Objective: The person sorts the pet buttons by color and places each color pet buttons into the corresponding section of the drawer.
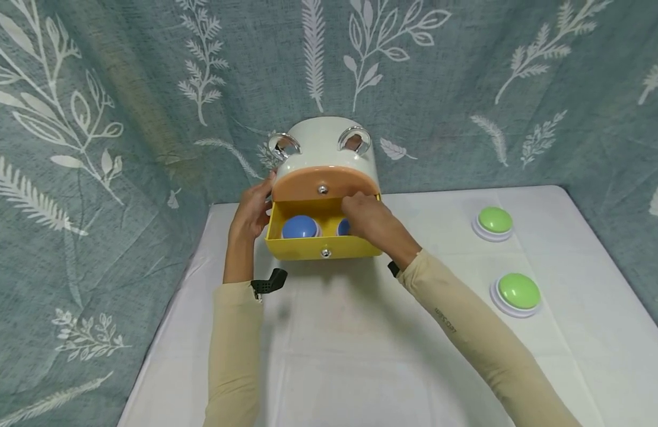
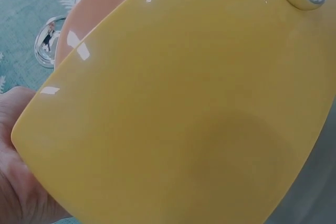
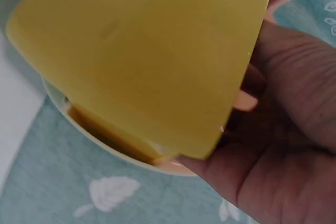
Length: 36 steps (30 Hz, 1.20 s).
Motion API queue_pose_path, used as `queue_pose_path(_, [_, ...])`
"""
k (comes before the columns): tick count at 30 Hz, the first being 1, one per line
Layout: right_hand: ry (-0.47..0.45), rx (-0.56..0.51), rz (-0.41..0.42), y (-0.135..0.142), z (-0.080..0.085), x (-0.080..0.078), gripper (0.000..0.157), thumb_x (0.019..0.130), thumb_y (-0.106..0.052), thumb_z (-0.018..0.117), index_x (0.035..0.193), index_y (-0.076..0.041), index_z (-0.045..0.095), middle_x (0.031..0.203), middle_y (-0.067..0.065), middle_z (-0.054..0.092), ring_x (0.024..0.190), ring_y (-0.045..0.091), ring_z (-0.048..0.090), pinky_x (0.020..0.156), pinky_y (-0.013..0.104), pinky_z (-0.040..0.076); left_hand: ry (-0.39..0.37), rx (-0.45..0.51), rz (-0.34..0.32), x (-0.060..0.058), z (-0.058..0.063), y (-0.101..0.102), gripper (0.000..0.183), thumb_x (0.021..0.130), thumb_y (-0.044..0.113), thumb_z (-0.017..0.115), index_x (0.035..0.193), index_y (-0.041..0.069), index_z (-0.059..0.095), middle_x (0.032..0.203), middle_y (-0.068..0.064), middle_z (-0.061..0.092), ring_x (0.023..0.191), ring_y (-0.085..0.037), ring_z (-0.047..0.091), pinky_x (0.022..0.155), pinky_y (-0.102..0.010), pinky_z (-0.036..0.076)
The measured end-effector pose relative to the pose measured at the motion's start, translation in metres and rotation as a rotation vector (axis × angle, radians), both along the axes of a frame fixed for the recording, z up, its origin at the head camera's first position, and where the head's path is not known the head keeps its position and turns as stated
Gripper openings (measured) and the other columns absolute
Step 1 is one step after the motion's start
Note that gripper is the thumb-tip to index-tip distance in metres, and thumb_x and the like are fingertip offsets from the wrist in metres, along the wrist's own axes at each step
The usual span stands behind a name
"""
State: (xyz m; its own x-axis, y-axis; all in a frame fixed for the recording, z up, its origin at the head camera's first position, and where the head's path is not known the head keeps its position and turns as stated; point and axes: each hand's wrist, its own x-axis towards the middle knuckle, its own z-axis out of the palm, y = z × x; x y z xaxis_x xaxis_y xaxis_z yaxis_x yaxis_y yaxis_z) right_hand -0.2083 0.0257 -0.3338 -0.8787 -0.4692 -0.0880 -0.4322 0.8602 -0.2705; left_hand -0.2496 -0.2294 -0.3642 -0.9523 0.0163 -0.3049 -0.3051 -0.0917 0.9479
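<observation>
The right hand (image 1: 367, 218) reaches over the right wall of an open yellow drawer (image 1: 302, 250) with a small silver knob. Its fingers dip inside, just above a blue dome on a white base (image 1: 343, 228), which lies near the drawer's front edge and is partly covered by the hand. I cannot tell whether those fingers grip anything — the fingertips are out of sight, and the right wrist view shows mostly the drawer's front and the palm.

A second blue dome on a white base (image 1: 299, 226) sits in the drawer's front left corner, its lower part cut off by the drawer's front. The left hand (image 1: 248, 213), its fingers loosely extended, rests against the left side of the glossy white rounded cabinet (image 1: 323, 139) (some fingertips disappear behind it), below an orange upper front (image 1: 296, 184).

The cabinet stands at the far edge of the white surface (image 1: 350, 344), nearer its far left corner. Two green domes on white bases (image 1: 495, 220) lie toward the surface's right edge — one near the far right corner, one closer in.
</observation>
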Motion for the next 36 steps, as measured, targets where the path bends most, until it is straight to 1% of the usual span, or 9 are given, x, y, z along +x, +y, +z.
queue_pose_path(3, [0.165,-0.186,-0.049,0.003,-0.01,0.012,0.014,0.095,-0.01,0.077,0.104,0.0,0.072,0.086,0.007,0.057,0.08,0.022,0.057,0.071,0.034,0.051,0.004,-0.004,0.0,0.001,0.0,0.0,0.06,0.107,0.051,0.053,0.162,0.032,0.039,0.175,0.002,0.025,0.156,-0.036,0.036,0.127,-0.054,0.032])
queue_pose_path(7, [0.6,-0.569,-0.108,0.0,-0.035,0.042,0.014,0.098,-0.01,0.074,0.107,0.001,0.072,0.102,0.015,0.066,0.091,0.027,0.068,0.081,0.039,0.062,0.002,-0.002,-0.007,0.001,0.0,0.0,0.06,0.106,0.052,0.053,0.162,0.032,0.04,0.175,0.001,0.025,0.157,-0.037,0.034,0.128,-0.055,0.031])
queue_pose_path(10, [0.758,-0.789,-0.094,-0.009,-0.057,0.065,0.007,0.096,-0.005,0.073,0.098,0.001,0.075,0.096,0.015,0.071,0.083,0.024,0.072,0.074,0.032,0.063,0.0,-0.014,-0.001,0.001,0.0,-0.002,0.061,0.106,0.053,0.053,0.162,0.032,0.04,0.174,0.0,0.027,0.156,-0.037,0.035,0.127,-0.055,0.031])
queue_pose_path(13, [0.717,-0.83,-0.084,-0.021,-0.075,0.08,0.007,0.092,-0.006,0.079,0.096,0.0,0.078,0.092,0.011,0.076,0.081,0.02,0.074,0.073,0.028,0.063,0.003,-0.015,0.019,0.001,0.001,-0.004,0.062,0.106,0.053,0.053,0.162,0.029,0.04,0.173,-0.002,0.029,0.155,-0.037,0.036,0.127,-0.055,0.031])
queue_pose_path(16, [0.688,-0.736,-0.108,-0.032,-0.088,0.085,0.014,0.087,-0.01,0.086,0.099,-0.003,0.081,0.096,0.008,0.079,0.088,0.018,0.076,0.079,0.029,0.063,0.001,0.001,0.023,0.001,0.0,-0.004,0.062,0.106,0.053,0.054,0.161,0.028,0.042,0.173,-0.002,0.03,0.155,-0.036,0.036,0.127,-0.054,0.032])
queue_pose_path(21, [0.739,-0.645,-0.113,-0.039,-0.096,0.083,0.019,0.082,-0.012,0.091,0.097,-0.006,0.082,0.097,0.005,0.079,0.092,0.019,0.074,0.084,0.03,0.062,-0.011,0.003,0.011,0.001,-0.001,-0.002,0.06,0.106,0.053,0.053,0.161,0.033,0.041,0.174,0.0,0.028,0.156,-0.036,0.036,0.127,-0.055,0.032])
queue_pose_path(27, [0.763,-0.656,-0.084,-0.04,-0.099,0.078,0.013,0.083,-0.008,0.089,0.093,-0.005,0.082,0.094,0.006,0.078,0.088,0.021,0.07,0.081,0.029,0.062,-0.01,0.013,0.016,0.002,-0.002,-0.002,0.059,0.105,0.054,0.054,0.16,0.034,0.043,0.174,0.0,0.029,0.156,-0.035,0.036,0.127,-0.055,0.032])
queue_pose_path(33, [0.732,-0.655,-0.115,-0.04,-0.097,0.058,0.007,0.084,-0.004,0.087,0.086,-0.003,0.081,0.094,0.008,0.077,0.089,0.024,0.07,0.082,0.033,0.061,-0.007,0.001,0.021,0.0,-0.004,-0.001,0.059,0.106,0.053,0.055,0.16,0.034,0.042,0.173,-0.001,0.03,0.157,-0.034,0.036,0.126,-0.055,0.033])
queue_pose_path(36, [0.685,-0.64,-0.136,-0.042,-0.095,0.038,0.005,0.088,-0.006,0.084,0.087,-0.001,0.081,0.096,0.009,0.077,0.092,0.025,0.07,0.084,0.034,0.06,-0.006,-0.011,0.028,-0.001,-0.006,0.0,0.058,0.105,0.054,0.054,0.159,0.036,0.044,0.172,-0.001,0.032,0.154,-0.033,0.039,0.12,-0.05,0.042])
